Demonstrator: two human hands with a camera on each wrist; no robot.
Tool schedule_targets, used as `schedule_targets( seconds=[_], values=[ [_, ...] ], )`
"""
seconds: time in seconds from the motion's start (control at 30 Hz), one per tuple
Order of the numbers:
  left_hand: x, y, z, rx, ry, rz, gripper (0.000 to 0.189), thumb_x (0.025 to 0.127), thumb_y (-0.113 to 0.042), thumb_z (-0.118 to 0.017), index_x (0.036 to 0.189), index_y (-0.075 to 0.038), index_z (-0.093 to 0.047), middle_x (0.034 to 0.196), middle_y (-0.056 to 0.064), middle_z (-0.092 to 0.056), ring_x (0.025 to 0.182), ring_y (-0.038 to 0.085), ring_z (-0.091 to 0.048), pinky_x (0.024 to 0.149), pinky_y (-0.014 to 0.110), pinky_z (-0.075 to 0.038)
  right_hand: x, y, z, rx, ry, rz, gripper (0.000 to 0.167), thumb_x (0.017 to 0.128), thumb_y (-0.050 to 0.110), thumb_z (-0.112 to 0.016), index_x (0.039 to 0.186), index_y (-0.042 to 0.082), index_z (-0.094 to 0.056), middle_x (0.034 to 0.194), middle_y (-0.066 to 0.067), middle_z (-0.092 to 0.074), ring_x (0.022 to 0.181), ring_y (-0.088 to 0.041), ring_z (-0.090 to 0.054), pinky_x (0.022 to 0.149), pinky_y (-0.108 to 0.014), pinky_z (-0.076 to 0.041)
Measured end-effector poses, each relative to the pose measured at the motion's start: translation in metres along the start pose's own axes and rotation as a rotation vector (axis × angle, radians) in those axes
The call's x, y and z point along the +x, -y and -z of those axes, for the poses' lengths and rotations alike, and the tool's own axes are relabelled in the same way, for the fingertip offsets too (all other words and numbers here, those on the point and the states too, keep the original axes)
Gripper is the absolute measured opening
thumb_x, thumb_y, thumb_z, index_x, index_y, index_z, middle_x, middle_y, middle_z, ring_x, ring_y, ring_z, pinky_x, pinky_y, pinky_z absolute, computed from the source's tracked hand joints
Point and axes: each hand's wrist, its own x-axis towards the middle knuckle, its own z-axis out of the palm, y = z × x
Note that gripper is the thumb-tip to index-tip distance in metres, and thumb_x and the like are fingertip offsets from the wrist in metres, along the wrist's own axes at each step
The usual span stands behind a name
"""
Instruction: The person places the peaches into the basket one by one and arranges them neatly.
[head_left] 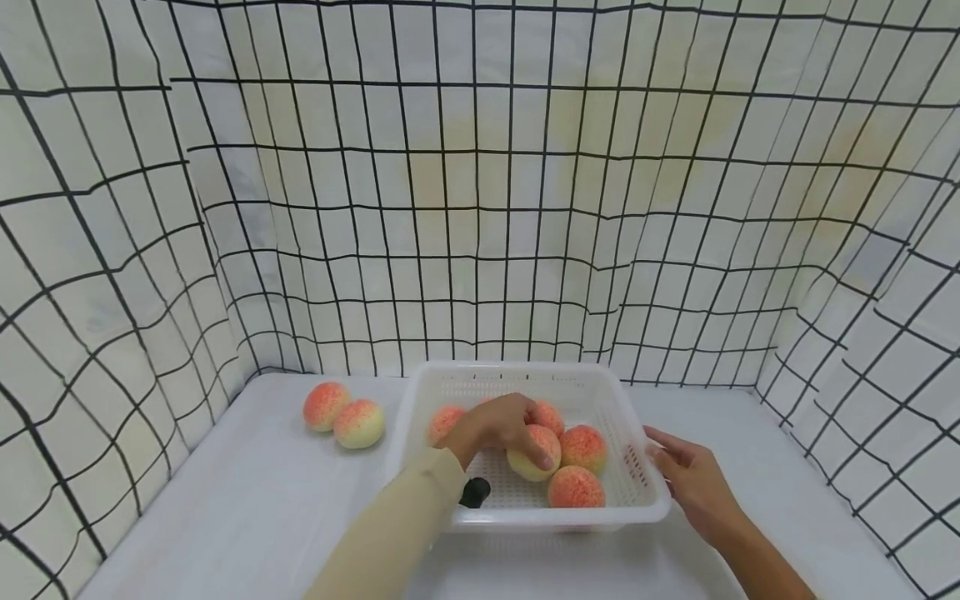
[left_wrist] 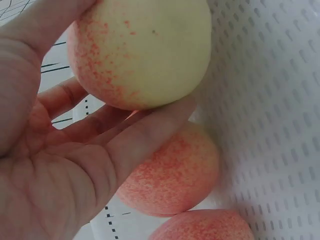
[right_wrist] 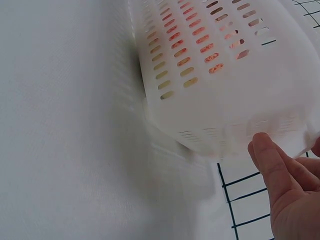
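My left hand [head_left: 498, 425] reaches into a white plastic basket [head_left: 525, 518] and holds a pink-and-yellow peach [head_left: 542, 457]. In the left wrist view, thumb and fingers curve around this peach [left_wrist: 150, 55], with another peach [left_wrist: 175, 170] just below the fingers. Several more peaches lie in the basket, including one near its front wall [head_left: 576, 487] and one toward the right [head_left: 585, 448]. At the basket's right side, my right hand [head_left: 697, 487] grips the rim. The right wrist view shows its fingers [right_wrist: 272, 165] against the outer wall beneath the rim.
Two peaches [head_left: 326, 406] [head_left: 360, 423] lie touching on the white table surface [head_left: 247, 492], left of the basket. Black grid netting [head_left: 487, 208] over white sheeting encloses the back and both sides. A small dark object [head_left: 475, 492] shows beside the left sleeve.
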Motion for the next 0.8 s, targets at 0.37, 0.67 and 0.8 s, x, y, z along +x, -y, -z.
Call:
schedule_targets(
  seconds=[0.37,0.67,0.8],
  values=[
    [-0.001,-0.01,-0.005,0.098,-0.003,0.06,0.06,0.071,-0.023,-0.097,0.121,-0.01,-0.068,0.111,0.002,-0.069,0.101,0.021,-0.06,0.1,0.045,-0.055,0.0,0.0,0.0,0.011,0.005,0.009,0.051,0.11,0.021,-0.052,0.158,0.007,-0.044,0.16,-0.021,-0.047,0.117,-0.018,-0.069,0.093,-0.038,-0.063],
    [-0.004,-0.011,-0.002,0.157,0.027,0.004,0.047,0.071,-0.01,-0.095,0.112,-0.013,-0.072,0.11,0.0,-0.07,0.101,0.018,-0.061,0.097,0.041,-0.056,-0.001,0.002,-0.002,0.005,0.002,0.002,0.05,0.11,0.022,-0.052,0.158,0.008,-0.044,0.159,-0.023,-0.048,0.111,-0.017,-0.068,0.09,-0.036,-0.064],
    [-0.003,-0.012,-0.002,0.171,-0.001,-0.025,0.044,0.07,-0.008,-0.096,0.107,-0.013,-0.073,0.106,-0.001,-0.071,0.097,0.016,-0.061,0.092,0.037,-0.056,-0.002,0.002,-0.001,0.002,0.0,0.004,0.05,0.111,0.022,-0.052,0.159,0.009,-0.044,0.159,-0.023,-0.048,0.109,-0.016,-0.068,0.088,-0.034,-0.064]
  ],
)
